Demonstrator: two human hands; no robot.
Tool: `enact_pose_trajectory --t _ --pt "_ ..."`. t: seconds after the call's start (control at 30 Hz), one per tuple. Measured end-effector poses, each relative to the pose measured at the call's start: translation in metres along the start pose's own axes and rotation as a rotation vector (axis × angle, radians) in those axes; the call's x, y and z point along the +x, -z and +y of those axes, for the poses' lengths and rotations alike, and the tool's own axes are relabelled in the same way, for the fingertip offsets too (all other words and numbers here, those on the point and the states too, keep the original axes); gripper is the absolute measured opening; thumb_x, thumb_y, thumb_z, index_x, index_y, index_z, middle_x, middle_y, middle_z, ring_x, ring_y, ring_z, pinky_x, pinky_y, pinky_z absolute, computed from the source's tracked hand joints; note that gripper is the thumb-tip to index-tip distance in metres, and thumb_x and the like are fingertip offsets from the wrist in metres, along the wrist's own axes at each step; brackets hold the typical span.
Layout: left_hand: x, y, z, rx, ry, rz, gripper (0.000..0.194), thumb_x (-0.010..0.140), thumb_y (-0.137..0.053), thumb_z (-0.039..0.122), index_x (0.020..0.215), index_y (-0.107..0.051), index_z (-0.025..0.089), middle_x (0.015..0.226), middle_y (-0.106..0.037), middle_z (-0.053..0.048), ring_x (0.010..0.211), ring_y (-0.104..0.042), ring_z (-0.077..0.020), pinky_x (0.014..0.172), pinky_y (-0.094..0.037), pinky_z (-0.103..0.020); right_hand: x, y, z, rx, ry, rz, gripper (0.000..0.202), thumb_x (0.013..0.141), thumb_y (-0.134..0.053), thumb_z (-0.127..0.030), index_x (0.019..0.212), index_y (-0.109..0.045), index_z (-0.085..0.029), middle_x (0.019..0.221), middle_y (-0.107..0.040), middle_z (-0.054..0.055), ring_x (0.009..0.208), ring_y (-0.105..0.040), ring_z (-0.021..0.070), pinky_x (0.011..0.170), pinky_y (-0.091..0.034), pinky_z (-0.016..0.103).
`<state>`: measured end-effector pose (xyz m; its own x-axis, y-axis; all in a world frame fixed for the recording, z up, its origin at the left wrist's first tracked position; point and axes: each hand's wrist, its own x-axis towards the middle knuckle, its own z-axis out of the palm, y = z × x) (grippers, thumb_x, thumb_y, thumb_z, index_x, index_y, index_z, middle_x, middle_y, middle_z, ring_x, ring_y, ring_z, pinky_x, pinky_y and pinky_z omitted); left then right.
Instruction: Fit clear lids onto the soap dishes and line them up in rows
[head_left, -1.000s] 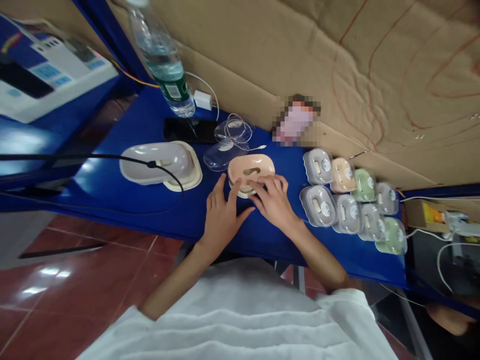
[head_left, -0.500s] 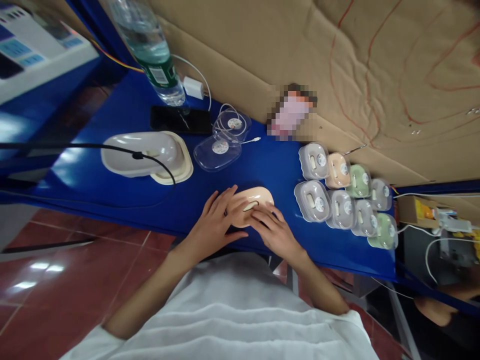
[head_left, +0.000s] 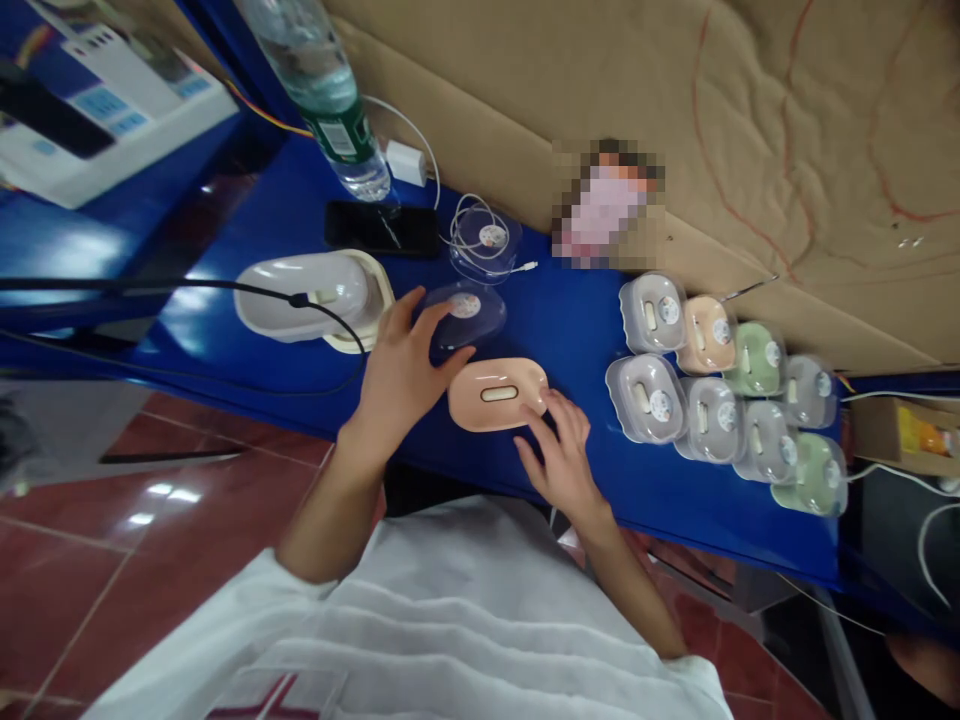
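Note:
A peach-coloured oval dish (head_left: pixel 469 408) lies on the blue table, with a small cream oblong piece (head_left: pixel 499 394) set in its middle. My right hand (head_left: pixel 562 450) rests its fingertips on the dish's right end, fingers apart. My left hand (head_left: pixel 405 375) is stretched out over the near left edge of a clear plastic cover (head_left: pixel 484 318) with a round sticker; its fingers are spread, and whether they touch the cover I cannot tell. Behind that, another clear cover (head_left: pixel 499 255) has a white cable coiled on it.
Several lidded containers (head_left: pixel 649 400) in grey, peach and green stand at the right. Grey and cream dishes (head_left: pixel 262 305) lie at the left under a black cord (head_left: pixel 150 284). A water bottle (head_left: pixel 345 135), a phone (head_left: pixel 382 229) and a charger (head_left: pixel 406 162) are at the back.
My left hand has left the peach dish and moved up and left to the clear cover. My right hand has shifted to the dish's right end, uncovering the cream piece. The view has shifted slightly.

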<state>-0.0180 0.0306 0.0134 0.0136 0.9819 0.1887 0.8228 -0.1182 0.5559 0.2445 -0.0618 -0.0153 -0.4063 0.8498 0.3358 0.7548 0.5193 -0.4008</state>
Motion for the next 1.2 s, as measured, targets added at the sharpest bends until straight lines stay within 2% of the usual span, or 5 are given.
enact_pose_trajectory --t 0.13,0.27,0.77,0.93,1.2 --pt "-0.050 0.016 0.008 -0.148 -0.212 -0.143 0.054 0.103 -0.067 0.047 0.153 -0.053 0.028 0.169 -0.047 -0.014 0.156 -0.049 -0.0325 0.126 -0.047 -0.055 0.002 -0.001 0.007 0.148 -0.130 0.063 0.079 0.108 -0.060 -0.028 0.175 -0.018 -0.038 0.180 -0.028 0.012 0.162 -0.040 0.0337 0.126 -0.047 0.058" --pt "-0.071 0.004 0.006 -0.161 -0.367 -0.149 0.057 0.103 -0.070 0.038 0.155 -0.049 0.026 0.168 -0.047 -0.018 0.158 -0.047 -0.0334 0.126 -0.046 -0.057 0.007 0.001 0.008 0.227 -0.111 0.002 0.080 0.109 -0.059 -0.026 0.174 -0.016 -0.044 0.184 -0.017 0.004 0.164 -0.036 0.0312 0.129 -0.047 0.054" --pt "-0.070 -0.015 0.006 -0.098 -0.351 -0.288 0.070 0.102 -0.070 0.041 0.165 -0.042 0.029 0.182 -0.017 -0.022 0.162 -0.038 -0.0405 0.122 -0.048 -0.059 -0.007 0.003 0.012 0.039 -0.106 0.098 0.067 0.104 -0.070 -0.019 0.165 -0.049 -0.037 0.167 -0.054 0.007 0.146 -0.062 0.0294 0.123 -0.056 0.043" --pt "-0.065 -0.016 0.006 -0.088 -0.325 -0.265 0.064 0.102 -0.069 0.042 0.162 -0.049 0.032 0.171 -0.039 -0.021 0.158 -0.044 -0.0399 0.121 -0.048 -0.061 0.000 0.005 0.012 0.089 -0.150 0.101 0.063 0.107 -0.066 -0.026 0.166 -0.046 -0.033 0.165 -0.054 0.010 0.150 -0.058 0.0281 0.124 -0.054 0.044" --pt "-0.063 -0.011 -0.004 -0.119 -0.325 -0.301 0.061 0.102 -0.068 0.042 0.160 -0.051 0.036 0.167 -0.043 -0.016 0.152 -0.052 -0.0373 0.119 -0.052 -0.057 0.000 0.007 0.009 0.019 -0.098 0.055 0.060 0.110 -0.060 -0.025 0.167 -0.044 -0.027 0.168 -0.050 0.015 0.154 -0.052 0.0271 0.123 -0.054 0.043"
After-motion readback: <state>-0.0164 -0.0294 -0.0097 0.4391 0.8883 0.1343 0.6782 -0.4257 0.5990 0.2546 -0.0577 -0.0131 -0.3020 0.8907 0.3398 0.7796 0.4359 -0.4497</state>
